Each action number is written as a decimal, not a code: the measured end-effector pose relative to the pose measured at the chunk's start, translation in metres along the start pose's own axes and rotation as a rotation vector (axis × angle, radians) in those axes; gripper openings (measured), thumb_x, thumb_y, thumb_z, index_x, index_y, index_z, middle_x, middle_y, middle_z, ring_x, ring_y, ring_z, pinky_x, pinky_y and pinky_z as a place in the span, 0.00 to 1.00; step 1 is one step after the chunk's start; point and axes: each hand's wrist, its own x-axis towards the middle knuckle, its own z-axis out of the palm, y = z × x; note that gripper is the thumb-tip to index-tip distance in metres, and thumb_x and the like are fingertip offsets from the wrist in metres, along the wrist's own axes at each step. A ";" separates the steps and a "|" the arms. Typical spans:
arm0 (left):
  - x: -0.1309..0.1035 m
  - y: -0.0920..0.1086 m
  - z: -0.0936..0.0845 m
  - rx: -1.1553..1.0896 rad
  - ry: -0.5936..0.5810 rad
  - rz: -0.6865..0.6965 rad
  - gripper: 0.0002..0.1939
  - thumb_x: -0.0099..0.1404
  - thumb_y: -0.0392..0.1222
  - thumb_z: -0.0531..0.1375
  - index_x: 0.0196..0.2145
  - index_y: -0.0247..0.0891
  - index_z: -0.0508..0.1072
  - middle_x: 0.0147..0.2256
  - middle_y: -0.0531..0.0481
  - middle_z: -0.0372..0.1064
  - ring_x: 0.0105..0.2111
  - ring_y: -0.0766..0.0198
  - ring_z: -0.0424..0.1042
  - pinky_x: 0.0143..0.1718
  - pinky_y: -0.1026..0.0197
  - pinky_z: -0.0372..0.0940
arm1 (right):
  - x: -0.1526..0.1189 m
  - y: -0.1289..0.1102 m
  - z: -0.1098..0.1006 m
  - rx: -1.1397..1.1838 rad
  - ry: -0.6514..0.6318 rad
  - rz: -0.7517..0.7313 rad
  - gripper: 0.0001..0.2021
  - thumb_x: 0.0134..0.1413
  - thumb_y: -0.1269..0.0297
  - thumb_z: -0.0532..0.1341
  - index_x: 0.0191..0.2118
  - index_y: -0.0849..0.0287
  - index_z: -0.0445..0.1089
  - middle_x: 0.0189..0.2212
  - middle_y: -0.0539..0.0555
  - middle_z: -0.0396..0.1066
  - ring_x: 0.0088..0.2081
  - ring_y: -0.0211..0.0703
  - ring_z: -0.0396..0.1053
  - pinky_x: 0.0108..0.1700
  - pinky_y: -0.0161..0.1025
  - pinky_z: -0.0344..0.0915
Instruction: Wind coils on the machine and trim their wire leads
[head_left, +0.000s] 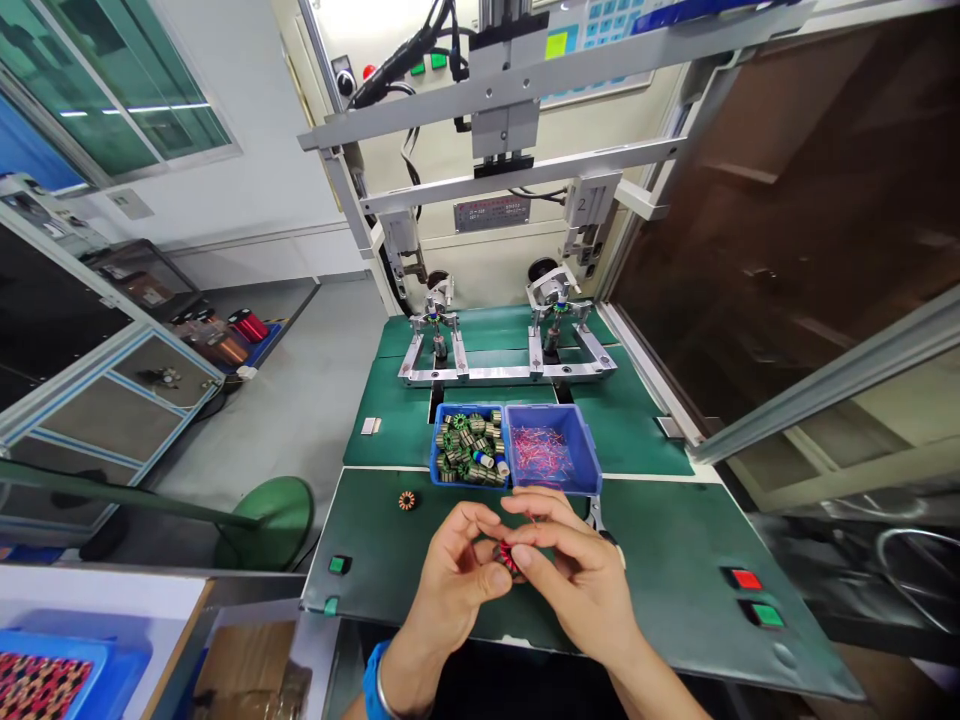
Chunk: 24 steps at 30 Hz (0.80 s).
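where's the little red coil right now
In the head view, the red coil is at lower middle, held between the fingers of the left hand and right hand, nearer than the blue bin of red wire scraps.

- Small, round, dark-edged core with red radial wire windings (508,558), around 6 o'clock in view.
- Pinched between left hand (461,570) at its 9 o'clock, right hand (576,572) at its 3.
- Wound face toward camera; edge partly covered.

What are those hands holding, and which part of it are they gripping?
A small red-wound core, held at its outer edge by the fingers of the left hand and right hand; they hide the exact contact points.
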 end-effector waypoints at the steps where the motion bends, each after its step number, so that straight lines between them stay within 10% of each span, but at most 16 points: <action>1: 0.000 0.000 0.000 0.004 -0.006 0.001 0.20 0.53 0.36 0.72 0.42 0.40 0.71 0.39 0.52 0.68 0.36 0.67 0.72 0.40 0.62 0.71 | 0.000 -0.002 0.001 -0.023 0.014 -0.007 0.04 0.58 0.68 0.63 0.34 0.52 0.75 0.43 0.56 0.74 0.50 0.52 0.68 0.51 0.53 0.66; 6: -0.002 -0.001 0.000 -0.021 -0.001 -0.005 0.15 0.57 0.39 0.70 0.42 0.38 0.72 0.38 0.52 0.67 0.34 0.69 0.72 0.37 0.65 0.72 | 0.001 -0.003 -0.001 -0.032 0.033 -0.010 0.05 0.59 0.67 0.62 0.33 0.52 0.75 0.42 0.55 0.74 0.52 0.52 0.66 0.52 0.52 0.64; 13: -0.002 -0.002 -0.001 -0.097 -0.124 -0.099 0.11 0.65 0.40 0.64 0.44 0.36 0.71 0.37 0.47 0.71 0.35 0.65 0.75 0.38 0.60 0.75 | 0.013 0.011 -0.019 0.167 -0.316 -0.007 0.13 0.59 0.51 0.62 0.47 0.46 0.76 0.56 0.56 0.67 0.59 0.56 0.59 0.55 0.55 0.63; 24: -0.003 0.001 -0.001 0.081 -0.071 0.029 0.17 0.59 0.34 0.68 0.45 0.39 0.70 0.40 0.50 0.68 0.36 0.68 0.71 0.37 0.65 0.72 | -0.002 -0.004 -0.005 -0.096 -0.046 -0.069 0.07 0.61 0.71 0.58 0.38 0.52 0.72 0.50 0.53 0.71 0.59 0.52 0.59 0.57 0.55 0.59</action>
